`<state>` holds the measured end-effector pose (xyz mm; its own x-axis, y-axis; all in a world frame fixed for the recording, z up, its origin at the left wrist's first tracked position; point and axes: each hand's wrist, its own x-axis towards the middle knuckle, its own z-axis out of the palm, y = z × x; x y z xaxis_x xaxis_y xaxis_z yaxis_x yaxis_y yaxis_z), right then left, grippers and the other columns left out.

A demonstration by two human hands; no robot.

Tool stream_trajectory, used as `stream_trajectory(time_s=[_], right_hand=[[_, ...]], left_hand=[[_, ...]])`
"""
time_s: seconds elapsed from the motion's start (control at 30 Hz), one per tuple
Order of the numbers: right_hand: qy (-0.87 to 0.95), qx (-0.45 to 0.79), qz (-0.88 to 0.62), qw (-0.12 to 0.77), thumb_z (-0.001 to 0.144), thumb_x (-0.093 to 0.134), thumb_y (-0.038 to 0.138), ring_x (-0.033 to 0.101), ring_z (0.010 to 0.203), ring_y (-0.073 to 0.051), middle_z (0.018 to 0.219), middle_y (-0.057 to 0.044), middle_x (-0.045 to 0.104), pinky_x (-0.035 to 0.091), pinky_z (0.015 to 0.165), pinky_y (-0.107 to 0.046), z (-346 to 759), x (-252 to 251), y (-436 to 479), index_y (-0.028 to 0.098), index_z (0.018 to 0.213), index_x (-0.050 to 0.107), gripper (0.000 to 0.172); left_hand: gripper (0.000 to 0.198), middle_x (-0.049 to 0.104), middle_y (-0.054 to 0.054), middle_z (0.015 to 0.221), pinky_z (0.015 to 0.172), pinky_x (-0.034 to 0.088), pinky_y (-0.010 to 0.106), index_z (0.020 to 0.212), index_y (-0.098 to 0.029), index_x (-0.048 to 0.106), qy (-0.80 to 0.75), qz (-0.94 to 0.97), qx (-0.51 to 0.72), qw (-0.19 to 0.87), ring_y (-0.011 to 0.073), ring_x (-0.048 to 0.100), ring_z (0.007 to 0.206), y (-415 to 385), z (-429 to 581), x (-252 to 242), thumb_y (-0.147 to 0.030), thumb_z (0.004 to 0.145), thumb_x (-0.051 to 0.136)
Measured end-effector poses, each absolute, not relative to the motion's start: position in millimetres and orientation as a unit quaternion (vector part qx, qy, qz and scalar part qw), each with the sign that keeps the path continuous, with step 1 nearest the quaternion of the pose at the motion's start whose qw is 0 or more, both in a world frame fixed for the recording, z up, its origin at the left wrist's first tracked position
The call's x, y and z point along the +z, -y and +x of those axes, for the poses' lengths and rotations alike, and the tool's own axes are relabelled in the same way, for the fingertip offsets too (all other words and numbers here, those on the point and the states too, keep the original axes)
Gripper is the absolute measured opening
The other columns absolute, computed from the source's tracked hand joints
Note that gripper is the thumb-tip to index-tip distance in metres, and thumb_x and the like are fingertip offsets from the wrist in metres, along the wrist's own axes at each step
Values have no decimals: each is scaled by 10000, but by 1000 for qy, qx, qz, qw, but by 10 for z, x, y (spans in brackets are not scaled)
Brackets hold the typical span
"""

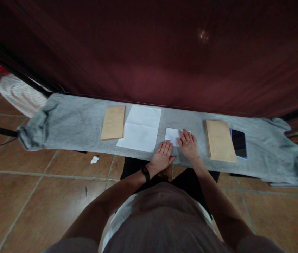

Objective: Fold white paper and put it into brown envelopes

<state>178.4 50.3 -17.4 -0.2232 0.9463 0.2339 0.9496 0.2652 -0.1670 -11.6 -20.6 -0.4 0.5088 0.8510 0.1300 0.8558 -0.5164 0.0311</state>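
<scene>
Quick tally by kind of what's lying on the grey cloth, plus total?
Brown envelopes: 2 (left envelope, right envelope)
White sheets: 2 (large creased sheet, small folded sheet under the right hand)
Phone: 1
Total: 5

The small white paper [172, 134] is folded down to a compact rectangle, plain and unmarked on the face I can see. It lies flat on the grey-covered tabletop [80, 123], close to the near edge and squared to it. My right grip [188, 144] rests flat, fingers spread, over its right part. My left grip [162, 155] lies flat at its lower left corner; whether it touches, I cannot tell.
</scene>
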Motion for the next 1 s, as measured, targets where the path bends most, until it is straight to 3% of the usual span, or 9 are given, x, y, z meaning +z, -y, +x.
stream_trajectory(time_s=[0.27, 0.4, 0.5, 0.6, 1.0], right_hand=[[751, -30, -643, 148, 1062, 348, 345, 415, 1439, -326, 1574, -164, 442, 326, 1165, -519, 2093, -191, -424, 135, 1508, 471, 508], [732, -31, -652, 196, 1042, 369, 299, 416, 1439, -334, 1550, -212, 458, 357, 1146, -536, 2018, -153, -373, 76, 1474, 493, 502], [747, -13, -622, 235, 1040, 361, 286, 404, 1454, -304, 1563, -178, 453, 354, 1160, -526, 1813, -114, -339, 103, 1490, 475, 499], [782, 22, -586, 213, 1045, 373, 306, 384, 1471, -272, 1578, -127, 447, 335, 1186, -477, 1621, -93, -291, 147, 1492, 485, 488], [779, 2, -608, 152, 1041, 394, 289, 383, 1468, -277, 1601, -133, 410, 276, 1202, -472, 1590, -111, -177, 155, 1507, 473, 491]], left_hand=[[673, 318, 239, 1617, 1248, 251, 491, 1528, 2, 350, 490, -867, -86, 22, 325, 261, 1529, 221, -122, -35, -464, 1043, 375], [677, 296, 254, 1620, 1250, 258, 488, 1533, 17, 330, 494, -864, -93, 25, 327, 250, 1531, 221, -126, -89, -442, 1040, 395], [675, 287, 252, 1625, 1255, 251, 488, 1537, 20, 317, 491, -866, -93, 27, 326, 232, 1535, 213, -133, -115, -424, 1036, 403], [665, 291, 249, 1625, 1261, 242, 489, 1538, 21, 314, 490, -866, -92, 27, 315, 214, 1541, 204, -140, -123, -403, 1033, 401], [542, 395, 191, 1597, 1242, 301, 485, 1497, -67, 433, 526, -839, -137, -3, 282, 296, 1522, 89, -15, -2, -356, 1044, 363]])
